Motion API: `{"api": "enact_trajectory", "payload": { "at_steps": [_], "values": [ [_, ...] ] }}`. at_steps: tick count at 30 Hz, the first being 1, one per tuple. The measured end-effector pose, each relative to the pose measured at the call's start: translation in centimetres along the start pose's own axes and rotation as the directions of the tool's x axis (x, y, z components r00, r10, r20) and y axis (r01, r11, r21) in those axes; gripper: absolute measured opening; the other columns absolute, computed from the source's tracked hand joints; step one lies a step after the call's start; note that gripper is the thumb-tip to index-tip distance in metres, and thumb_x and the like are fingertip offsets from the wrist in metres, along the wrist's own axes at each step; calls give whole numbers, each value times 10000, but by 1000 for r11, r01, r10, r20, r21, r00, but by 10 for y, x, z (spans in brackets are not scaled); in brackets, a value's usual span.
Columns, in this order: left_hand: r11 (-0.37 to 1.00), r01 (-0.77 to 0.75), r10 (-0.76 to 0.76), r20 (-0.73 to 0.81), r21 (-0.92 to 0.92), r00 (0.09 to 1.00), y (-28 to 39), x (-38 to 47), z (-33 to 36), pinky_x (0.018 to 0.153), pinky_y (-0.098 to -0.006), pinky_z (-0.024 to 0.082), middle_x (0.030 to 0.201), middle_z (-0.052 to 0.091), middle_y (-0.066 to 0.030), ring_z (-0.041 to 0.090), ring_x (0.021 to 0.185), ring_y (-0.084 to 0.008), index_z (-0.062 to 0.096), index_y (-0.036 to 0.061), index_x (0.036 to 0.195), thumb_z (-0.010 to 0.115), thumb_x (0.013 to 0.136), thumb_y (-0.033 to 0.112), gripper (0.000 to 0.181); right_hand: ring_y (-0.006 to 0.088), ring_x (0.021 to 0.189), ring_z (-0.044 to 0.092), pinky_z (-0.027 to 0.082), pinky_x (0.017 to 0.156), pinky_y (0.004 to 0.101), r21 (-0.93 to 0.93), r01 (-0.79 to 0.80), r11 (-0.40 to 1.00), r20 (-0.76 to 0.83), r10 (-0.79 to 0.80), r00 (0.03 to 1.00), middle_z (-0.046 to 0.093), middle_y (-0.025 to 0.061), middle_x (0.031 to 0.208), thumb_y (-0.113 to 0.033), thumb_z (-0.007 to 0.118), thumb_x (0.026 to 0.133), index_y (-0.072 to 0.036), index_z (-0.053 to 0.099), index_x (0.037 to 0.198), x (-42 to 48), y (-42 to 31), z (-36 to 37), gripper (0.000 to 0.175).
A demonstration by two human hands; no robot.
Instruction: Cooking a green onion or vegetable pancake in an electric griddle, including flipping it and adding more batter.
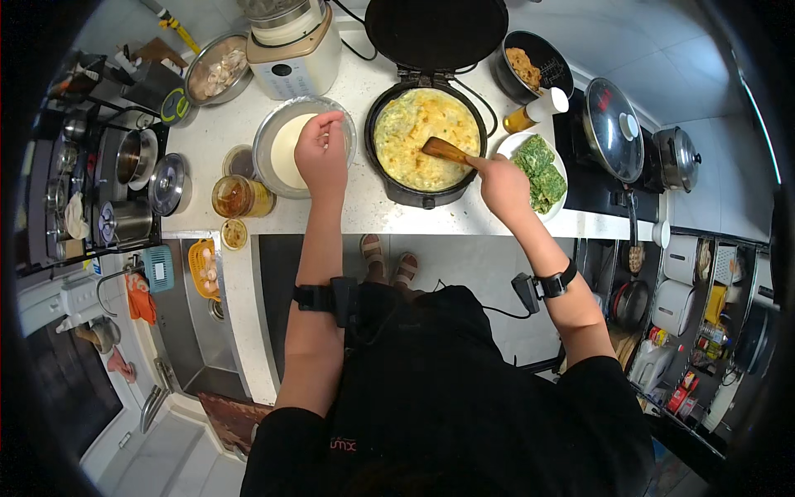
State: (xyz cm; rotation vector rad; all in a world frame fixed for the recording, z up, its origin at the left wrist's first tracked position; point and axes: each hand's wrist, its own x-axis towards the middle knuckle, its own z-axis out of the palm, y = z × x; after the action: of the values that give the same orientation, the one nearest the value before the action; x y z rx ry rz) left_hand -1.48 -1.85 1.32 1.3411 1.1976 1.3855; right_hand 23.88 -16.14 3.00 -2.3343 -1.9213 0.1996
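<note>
My right hand (pixel 504 187) grips the handle of a wooden spatula (pixel 448 151), whose blade lies on a round, browned yellow pancake (pixel 422 115) in an electric griddle (pixel 428 200) with its lid raised. My left hand (pixel 323 152) hovers over a metal bowl (pixel 264 127) of pale batter (pixel 287 149); its fingers are curled, and I cannot tell whether anything is between them. A white plate (pixel 561 210) of green folded pancakes (pixel 541 174) sits beside my right hand. Behind it stands an oil bottle (pixel 520 119) with a white top.
At the left are a glass jar (pixel 239 196), a lidded steel pot (pixel 168 184) and a blender-like appliance (pixel 289 68). A black pot (pixel 540 62) with brown food stands back right. A lidded frying pan (pixel 615 133) rests on the cooktop, its handle over the counter edge.
</note>
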Motion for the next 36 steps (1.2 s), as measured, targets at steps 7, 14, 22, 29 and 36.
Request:
{"api": "enact_trajectory", "payload": {
  "at_steps": [7,14,22,29,36],
  "values": [
    [997,-57,59,36,-58,998,3,-4,9,715,-241,492,922,679,-60,630,821,-118,664,2,964,572,885,39,126,308,765,629,510,651,405,10,46,999,-37,-45,998,604,127,837,-70,527,809,-204,696,1081,38,-33,1,347],
    [998,-29,30,9,-46,1000,-2,-11,2,720,-239,492,930,680,-66,630,822,-117,661,0,973,576,886,46,131,300,832,653,530,692,407,-53,29,998,174,-19,985,667,126,857,-99,547,771,-173,721,973,25,-30,-37,276],
    [992,-4,6,16,-129,1000,3,-16,9,723,-236,491,918,681,-70,629,821,-115,654,-13,976,568,889,41,134,324,829,662,537,693,419,-120,60,991,110,-47,993,676,153,847,-102,542,770,-64,702,834,83,-44,-17,177],
    [996,-8,7,-17,-88,1000,3,-17,-3,713,-238,491,925,680,-70,629,818,-116,654,-15,977,567,888,37,134,319,839,665,536,699,417,-164,110,980,291,-59,955,683,151,858,-90,548,757,-64,708,840,68,-44,-33,182],
    [997,34,-34,5,-62,999,13,-15,-8,810,-221,485,960,666,-81,636,915,-124,636,-37,1001,534,905,7,147,302,860,657,530,716,409,-23,18,1000,112,-16,994,683,123,909,-102,512,790,-166,715,992,67,-29,-40,294]
  ]
}}
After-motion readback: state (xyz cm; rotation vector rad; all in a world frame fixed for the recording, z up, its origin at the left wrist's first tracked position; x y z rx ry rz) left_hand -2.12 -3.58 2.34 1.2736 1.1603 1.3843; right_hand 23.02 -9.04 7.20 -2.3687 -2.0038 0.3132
